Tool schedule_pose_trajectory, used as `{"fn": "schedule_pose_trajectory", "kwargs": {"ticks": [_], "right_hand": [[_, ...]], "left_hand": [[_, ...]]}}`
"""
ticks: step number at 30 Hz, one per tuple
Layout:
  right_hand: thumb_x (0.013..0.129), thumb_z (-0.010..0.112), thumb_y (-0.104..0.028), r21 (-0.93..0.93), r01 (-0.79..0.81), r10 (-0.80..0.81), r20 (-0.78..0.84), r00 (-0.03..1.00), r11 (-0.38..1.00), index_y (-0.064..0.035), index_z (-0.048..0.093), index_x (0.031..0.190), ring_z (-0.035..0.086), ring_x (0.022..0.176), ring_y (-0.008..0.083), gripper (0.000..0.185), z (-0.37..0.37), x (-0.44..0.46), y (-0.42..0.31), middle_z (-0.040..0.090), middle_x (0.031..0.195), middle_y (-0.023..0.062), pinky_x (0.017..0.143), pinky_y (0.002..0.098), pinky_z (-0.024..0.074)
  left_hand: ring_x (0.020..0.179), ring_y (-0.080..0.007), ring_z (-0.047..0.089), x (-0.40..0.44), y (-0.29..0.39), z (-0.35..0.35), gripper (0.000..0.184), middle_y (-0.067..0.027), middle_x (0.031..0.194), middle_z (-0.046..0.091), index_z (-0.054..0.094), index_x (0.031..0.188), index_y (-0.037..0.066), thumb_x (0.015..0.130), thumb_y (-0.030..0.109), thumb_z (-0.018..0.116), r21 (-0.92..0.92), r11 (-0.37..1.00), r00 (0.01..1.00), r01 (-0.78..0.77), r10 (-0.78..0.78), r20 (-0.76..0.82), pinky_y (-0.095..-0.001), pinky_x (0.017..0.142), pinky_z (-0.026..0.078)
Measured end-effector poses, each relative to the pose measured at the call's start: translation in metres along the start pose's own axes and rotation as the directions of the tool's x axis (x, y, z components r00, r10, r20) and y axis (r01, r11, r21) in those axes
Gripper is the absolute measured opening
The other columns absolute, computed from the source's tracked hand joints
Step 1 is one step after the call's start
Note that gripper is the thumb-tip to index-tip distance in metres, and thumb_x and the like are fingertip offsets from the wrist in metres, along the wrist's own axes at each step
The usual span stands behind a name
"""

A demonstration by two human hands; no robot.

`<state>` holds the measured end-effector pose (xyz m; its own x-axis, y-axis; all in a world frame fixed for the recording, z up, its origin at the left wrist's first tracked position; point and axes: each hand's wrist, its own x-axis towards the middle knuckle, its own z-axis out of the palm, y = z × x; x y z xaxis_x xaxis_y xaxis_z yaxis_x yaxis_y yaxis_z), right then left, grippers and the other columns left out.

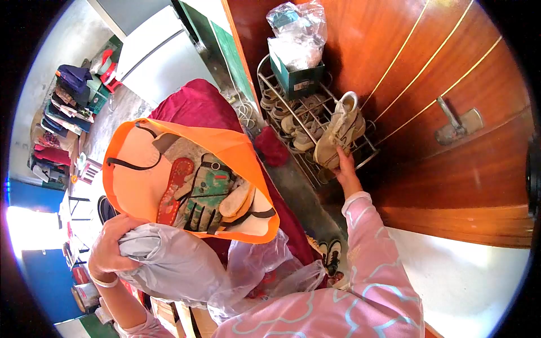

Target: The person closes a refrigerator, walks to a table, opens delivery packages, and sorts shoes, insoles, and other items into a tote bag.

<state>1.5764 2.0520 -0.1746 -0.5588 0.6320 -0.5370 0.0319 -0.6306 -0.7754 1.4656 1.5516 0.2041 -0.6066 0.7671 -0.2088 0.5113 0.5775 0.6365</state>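
Note:
My right hand [345, 172] grips a beige lace-up shoe [331, 138] near its toe, at the right end of the metal shoe rack [307, 176]. Another shoe [357, 127] shows just behind it. My left hand [110, 248] is closed on a bunched grey plastic bag [174, 265], in front of a wide-mouthed orange bag [256, 194]. Inside the orange bag lie a green-and-grey work glove [209, 186], a red sheath-like piece [176, 183] with studs along its edge, and a tan padded piece [238, 201].
A green box [296, 79] topped with a clear plastic bag [298, 36] stands on the rack above several shoes. Right of it is a wooden door with a metal handle [452, 121]. Dark red cloth [194, 104] lies under the orange bag. More shoes [333, 256] sit on the floor.

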Motion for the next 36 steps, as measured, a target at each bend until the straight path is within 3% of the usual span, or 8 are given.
{"fn": "schedule_pose_trajectory", "kwargs": {"ticks": [8, 11, 12, 22, 25, 31, 34, 36], "right_hand": [[0.085, 0.061, -0.034, 0.126, 0.082, -0.094, 0.093, 0.991, 0.989, -0.0164, 0.040, 0.127, 0.050, 0.107, 0.0215, 0.051, 0.049, 0.008, -0.013, 0.047, 0.123, 0.0032, 0.079, 0.0392, 0.0468], [0.085, 0.061, -0.033, 0.025, 0.050, -0.052, 0.117, 0.992, 0.998, -0.0154, 0.038, 0.129, 0.050, 0.109, 0.0225, 0.052, 0.058, 0.002, -0.011, 0.047, 0.124, 0.0036, 0.082, 0.0399, 0.0461], [0.084, 0.063, -0.033, 0.044, 0.031, -0.039, 0.188, 0.981, 0.999, -0.0125, 0.027, 0.137, 0.042, 0.118, 0.0271, 0.068, 0.059, -0.011, -0.006, 0.040, 0.132, 0.0084, 0.090, 0.0443, 0.0405], [0.081, 0.067, -0.023, -0.513, 0.205, 0.025, 0.406, 0.914, 0.833, -0.0068, 0.042, 0.128, 0.053, 0.103, 0.0187, 0.055, 0.032, -0.038, 0.109, 0.055, 0.116, 0.0081, 0.085, 0.0321, 0.0432], [0.083, 0.064, -0.028, -0.630, -0.120, 0.366, 0.277, 0.888, 0.768, -0.0075, 0.043, 0.127, 0.055, 0.104, 0.0205, 0.053, 0.021, -0.043, 0.113, 0.055, 0.117, 0.0090, 0.082, 0.0392, 0.0468], [0.077, 0.068, -0.034, -0.340, -0.623, 0.702, 0.203, 0.683, 0.705, -0.0102, 0.052, 0.118, 0.058, 0.097, 0.0254, 0.051, -0.034, -0.024, 0.172, 0.057, 0.113, 0.0092, 0.081, 0.0482, 0.0475], [0.077, 0.068, -0.027, -0.405, -0.540, 0.549, -0.104, 0.829, 0.738, -0.0075, 0.046, 0.122, 0.060, 0.096, 0.0246, 0.054, -0.030, -0.031, 0.180, 0.058, 0.112, 0.0101, 0.077, 0.0413, 0.0513], [0.075, 0.070, -0.024, -0.571, -0.324, 0.305, -0.132, 0.943, 0.755, -0.0066, 0.047, 0.121, 0.059, 0.097, 0.0253, 0.054, -0.042, -0.008, 0.210, 0.059, 0.111, 0.0114, 0.077, 0.0392, 0.0502]], "left_hand": [[0.075, -0.0268, 0.058, 0.000, -0.006, 0.000, 0.067, -0.0120, 0.083, 0.062, 0.063, 0.096, -0.001, 0.039, 0.034, 0.066, 0.031, 0.999, 1.000, -0.008, 0.008, 0.015, -0.0320, 0.071, 0.044], [0.073, -0.0258, 0.057, 0.003, -0.003, 0.002, 0.068, -0.0108, 0.081, 0.062, 0.063, 0.095, -0.001, 0.038, 0.035, 0.066, -0.019, 1.000, 1.000, 0.006, -0.006, -0.001, -0.0312, 0.068, 0.043], [0.072, -0.0255, 0.057, 0.004, -0.003, 0.002, 0.068, -0.0104, 0.080, 0.062, 0.063, 0.095, -0.001, 0.038, 0.036, 0.066, -0.042, 0.999, 1.000, 0.008, -0.008, -0.005, -0.0309, 0.067, 0.043], [0.067, -0.0223, 0.051, 0.000, -0.011, 0.006, 0.076, -0.0084, 0.076, 0.058, 0.063, 0.096, -0.001, 0.032, 0.040, 0.064, 0.000, 0.997, 0.996, 0.074, -0.074, -0.044, -0.0295, 0.062, 0.038], [0.067, -0.0222, 0.050, -0.002, -0.013, 0.007, 0.075, -0.0086, 0.078, 0.059, 0.063, 0.096, -0.001, 0.032, 0.037, 0.064, -0.010, 0.996, 0.994, 0.087, -0.087, -0.063, -0.0298, 0.062, 0.038], [0.071, -0.0223, 0.049, -0.001, -0.008, 0.008, 0.071, -0.0091, 0.090, 0.062, 0.061, 0.094, -0.001, 0.039, 0.042, 0.069, 0.068, 0.994, 0.995, 0.085, -0.082, -0.048, -0.0313, 0.068, 0.036], [0.071, -0.0220, 0.047, 0.006, 0.000, 0.004, 0.070, -0.0088, 0.092, 0.062, 0.061, 0.094, 0.000, 0.041, 0.045, 0.069, 0.130, 0.985, 0.993, 0.117, -0.120, 0.016, -0.0313, 0.068, 0.035], [0.069, -0.0209, 0.046, 0.010, 0.007, 0.007, 0.066, -0.0091, 0.090, 0.063, 0.061, 0.090, 0.000, 0.042, 0.045, 0.070, 0.152, 0.975, 0.987, 0.163, -0.162, -0.018, -0.0307, 0.065, 0.035]]}}
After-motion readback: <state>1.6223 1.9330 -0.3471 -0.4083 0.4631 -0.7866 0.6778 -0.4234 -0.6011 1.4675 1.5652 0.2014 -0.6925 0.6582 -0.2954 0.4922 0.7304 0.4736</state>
